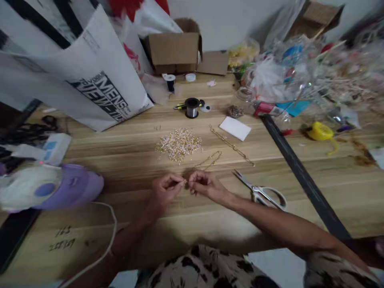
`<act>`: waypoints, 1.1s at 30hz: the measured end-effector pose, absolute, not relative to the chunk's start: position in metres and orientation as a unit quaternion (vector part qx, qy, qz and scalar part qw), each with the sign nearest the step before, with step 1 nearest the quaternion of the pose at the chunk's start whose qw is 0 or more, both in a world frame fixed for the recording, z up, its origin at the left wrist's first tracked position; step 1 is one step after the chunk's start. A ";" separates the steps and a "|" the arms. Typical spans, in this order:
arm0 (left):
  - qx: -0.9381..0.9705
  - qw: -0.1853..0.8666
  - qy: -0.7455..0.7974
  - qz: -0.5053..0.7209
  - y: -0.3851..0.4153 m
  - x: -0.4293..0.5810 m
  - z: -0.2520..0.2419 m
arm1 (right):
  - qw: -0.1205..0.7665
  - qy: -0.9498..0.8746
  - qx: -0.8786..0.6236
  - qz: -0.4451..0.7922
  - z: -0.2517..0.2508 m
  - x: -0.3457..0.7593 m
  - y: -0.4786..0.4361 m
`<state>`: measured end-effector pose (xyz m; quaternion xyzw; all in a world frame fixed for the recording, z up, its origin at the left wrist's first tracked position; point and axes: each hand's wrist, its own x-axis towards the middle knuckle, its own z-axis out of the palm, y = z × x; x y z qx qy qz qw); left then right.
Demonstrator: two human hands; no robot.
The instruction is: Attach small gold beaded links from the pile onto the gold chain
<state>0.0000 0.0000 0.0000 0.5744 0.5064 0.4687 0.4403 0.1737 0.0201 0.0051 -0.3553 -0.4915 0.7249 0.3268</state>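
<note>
My left hand [166,188] and my right hand [204,185] meet fingertip to fingertip over the wooden table [135,224], both pinched closed on something tiny. A thin gold chain [208,161] runs from my right fingers up and away across the wood. A pile of small gold and clear beads [179,144] lies just beyond my hands. A second gold chain [231,145] lies stretched out to the right of the pile. Scissors [259,192] with white handles rest by my right wrist.
A wire spool [192,107], a thread spool [170,82], a white card [235,128] and an open cardboard box [175,48] stand further back. A white printed bag [99,88] leans at left, a purple device [60,186] lies near left, a black bar [300,172] crosses at right, clutter in plastic wraps [315,72] behind.
</note>
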 end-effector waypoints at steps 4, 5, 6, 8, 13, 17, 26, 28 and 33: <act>0.582 0.431 0.502 0.472 -0.001 -0.002 -0.001 | 0.327 -0.494 -0.355 0.723 0.005 0.173 0.018; 0.583 0.431 0.501 0.471 -0.001 -0.002 -0.001 | 0.327 -0.495 -0.354 0.723 0.004 0.173 0.018; 0.583 0.432 0.501 0.471 -0.001 -0.002 -0.001 | 0.328 -0.496 -0.353 0.723 0.004 0.173 0.018; 0.577 0.436 0.505 0.470 0.000 -0.002 0.000 | 0.328 -0.494 -0.354 0.723 0.003 0.173 0.018; 0.567 0.435 0.515 0.473 0.000 0.000 0.002 | 0.326 -0.490 -0.356 0.726 0.002 0.173 0.018; 0.566 0.429 0.518 0.477 0.000 0.000 0.003 | 0.322 -0.490 -0.354 0.728 0.003 0.173 0.018; 0.570 0.423 0.516 0.479 0.002 -0.001 -0.001 | 0.326 -0.492 -0.356 0.724 0.004 0.173 0.018; 0.570 0.425 0.517 0.477 0.002 -0.001 0.000 | 0.325 -0.494 -0.353 0.725 0.004 0.173 0.017; 0.573 0.415 0.518 0.480 0.002 -0.001 -0.001 | 0.325 -0.495 -0.352 0.725 0.003 0.173 0.017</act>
